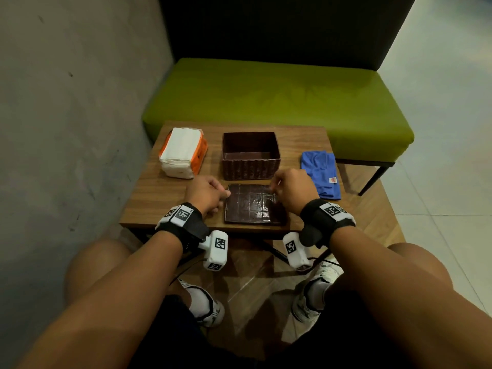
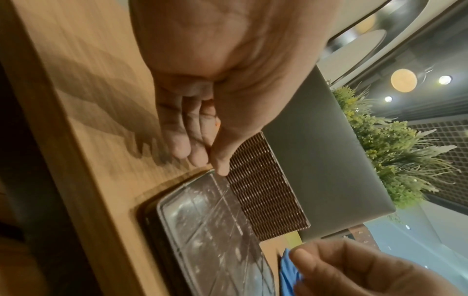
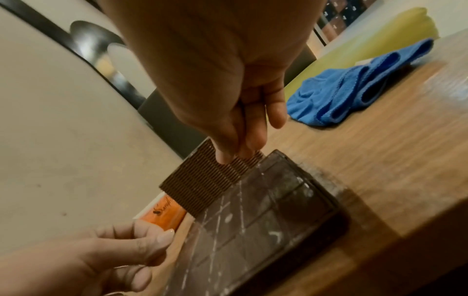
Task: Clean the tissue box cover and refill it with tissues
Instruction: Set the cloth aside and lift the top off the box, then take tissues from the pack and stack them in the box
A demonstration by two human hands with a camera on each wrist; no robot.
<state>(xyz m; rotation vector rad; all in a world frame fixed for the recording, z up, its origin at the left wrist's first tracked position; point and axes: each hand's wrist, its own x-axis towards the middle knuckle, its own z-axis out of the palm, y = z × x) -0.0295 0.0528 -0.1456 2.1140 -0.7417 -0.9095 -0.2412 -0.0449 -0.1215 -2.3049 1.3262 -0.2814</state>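
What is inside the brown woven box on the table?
The woven box is open on top. Its dark bottom and inner walls show, with no tissues inside. The near wall hides the front strip of the bottom. The tissue pack stands apart, to its left.

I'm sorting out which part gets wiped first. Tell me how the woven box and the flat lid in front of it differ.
The woven box stands upright and open-topped, with tall walls; the flat lid lies low on the table.
The box's sides are matte ribbed weave; the lid's face is glossy, divided by a grid of lines.
White smears show on the lid; none are visible on the box.
Neither hand holds either one.
Both are dark brown and roughly square.
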